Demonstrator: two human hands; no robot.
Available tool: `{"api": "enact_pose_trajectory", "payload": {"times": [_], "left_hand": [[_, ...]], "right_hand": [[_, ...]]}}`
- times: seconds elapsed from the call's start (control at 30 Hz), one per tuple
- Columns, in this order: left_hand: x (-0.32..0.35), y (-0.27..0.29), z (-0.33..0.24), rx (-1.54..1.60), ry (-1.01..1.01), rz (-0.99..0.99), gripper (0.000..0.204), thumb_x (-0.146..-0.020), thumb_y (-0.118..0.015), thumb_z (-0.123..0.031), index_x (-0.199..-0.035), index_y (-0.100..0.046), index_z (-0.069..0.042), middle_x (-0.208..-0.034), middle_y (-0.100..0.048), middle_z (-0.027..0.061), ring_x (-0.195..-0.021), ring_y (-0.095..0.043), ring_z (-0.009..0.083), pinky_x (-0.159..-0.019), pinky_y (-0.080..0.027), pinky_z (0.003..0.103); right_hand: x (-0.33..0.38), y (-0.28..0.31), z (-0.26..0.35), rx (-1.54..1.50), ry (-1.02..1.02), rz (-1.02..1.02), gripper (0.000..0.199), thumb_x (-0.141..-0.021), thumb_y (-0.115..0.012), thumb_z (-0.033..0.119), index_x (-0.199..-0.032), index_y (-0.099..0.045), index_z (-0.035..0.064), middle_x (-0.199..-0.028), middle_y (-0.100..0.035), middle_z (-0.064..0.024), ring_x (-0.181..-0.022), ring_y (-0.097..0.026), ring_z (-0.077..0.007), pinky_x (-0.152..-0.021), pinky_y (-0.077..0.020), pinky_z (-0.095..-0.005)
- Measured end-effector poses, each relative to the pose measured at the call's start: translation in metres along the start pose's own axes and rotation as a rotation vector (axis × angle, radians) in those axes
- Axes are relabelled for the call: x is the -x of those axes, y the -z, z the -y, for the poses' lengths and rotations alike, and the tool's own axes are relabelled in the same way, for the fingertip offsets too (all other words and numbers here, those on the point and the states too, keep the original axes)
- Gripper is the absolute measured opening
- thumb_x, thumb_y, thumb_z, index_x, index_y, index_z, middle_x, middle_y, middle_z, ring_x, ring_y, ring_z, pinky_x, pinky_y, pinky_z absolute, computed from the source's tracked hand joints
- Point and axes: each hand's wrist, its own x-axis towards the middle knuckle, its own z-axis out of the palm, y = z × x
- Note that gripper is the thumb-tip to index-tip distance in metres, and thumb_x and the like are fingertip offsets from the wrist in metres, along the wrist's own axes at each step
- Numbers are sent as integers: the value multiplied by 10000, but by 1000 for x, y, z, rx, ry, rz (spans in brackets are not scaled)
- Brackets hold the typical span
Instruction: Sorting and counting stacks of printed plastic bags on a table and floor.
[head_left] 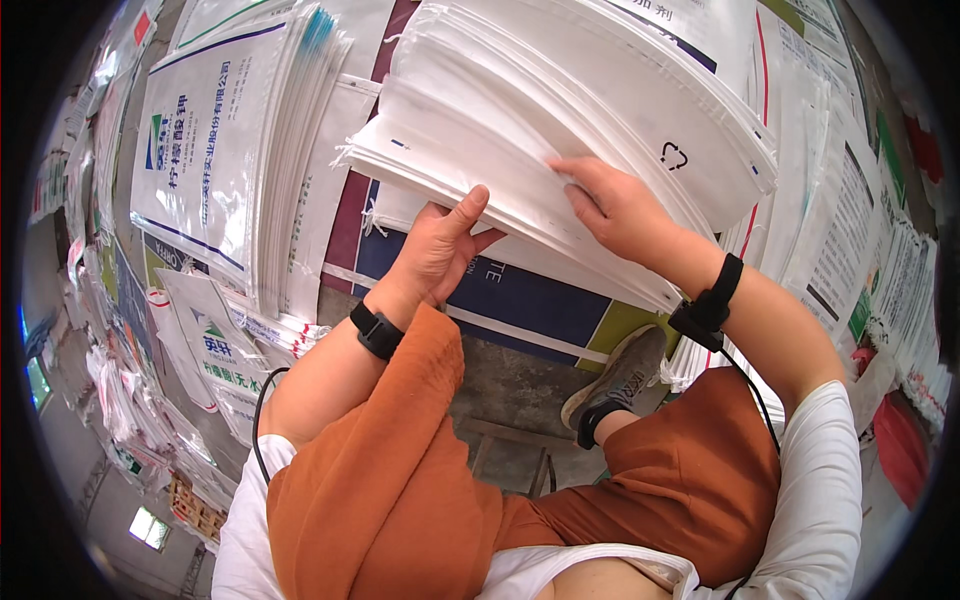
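Note:
A thick pile of flat white sacks [470,150] lies in front of me, its layers fanned and partly lifted. At the pile's near left edge is my left hand [440,245], thumb on top and fingers underneath, gripping several sack edges. Over the sacks' upper face, my right hand [620,210] has its bent fingers at a raised, slightly blurred layer, the index fingertip against it. Its lower fingers are curled and partly hidden. Behind that layer stands another lifted white sack [640,110] with a dark recycling mark. Black straps circle both wrists.
A neat stack of printed white sacks [205,150] lies to the left, with more stacks [830,230] on the right. Beneath the pile is a blue, maroon and green printed sack [520,300]. My shoe [615,380] rests on the grey floor below. A wooden crate [195,510] stands far left.

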Motion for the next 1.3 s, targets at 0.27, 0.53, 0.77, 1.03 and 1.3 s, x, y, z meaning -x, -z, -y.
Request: {"api": "enact_pose_trajectory", "payload": {"times": [0.27, 0.53, 0.77, 1.03, 1.3], "left_hand": [[-2, 3, 0, 7, -6, 2, 647, -1005, -657, -332, -1488, -348, -32, -1430, -487, 109, -1359, -478, 239, -1137, -445, 489], [-2, 1, 0, 25, -2, -8, 625, -1009, -654, -299, -1487, -349, -35, -1425, -493, 103, -1347, -494, 237, -1133, -454, 484], [-2, 2, -1, 26, -2, -14, 607, -1012, -648, -273, -1483, -352, -33, -1429, -490, 104, -1346, -494, 239, -1139, -450, 485], [-2, 2, 0, 29, 0, -12, 590, -1011, -643, -238, -1479, -353, -27, -1427, -487, 113, -1345, -494, 245, -1158, -433, 486], [-1, 3, -1, 28, -1, -10, 600, -1014, -639, -251, -1484, -337, -32, -1434, -479, 111, -1351, -488, 243, -1165, -423, 486]], "right_hand": [[-1, 3, 9, 153, 129, 109, 296, -930, -674, 137, -1223, -668, 181, -1096, -650, -98, -966, -660, -313, -832, -542, -386], [-2, -1, -2, 113, 75, -11, 274, -924, -643, 75, -1184, -669, 159, -1075, -640, -107, -932, -662, -303, -805, -543, -392], [-2, 2, 0, 145, 69, 80, 331, -921, -643, 76, -1243, -641, 156, -1054, -625, -102, -895, -649, -311, -789, -545, -393], [-2, -5, -2, 201, 130, 22, 376, -896, -666, 82, -1257, -641, 185, -1045, -627, -98, -866, -652, -298, -766, -547, -396], [-4, 2, 0, 205, 97, 80, 290, -901, -685, 110, -1176, -708, 201, -955, -601, -89, -842, -637, -292, -745, -527, -403]]}}
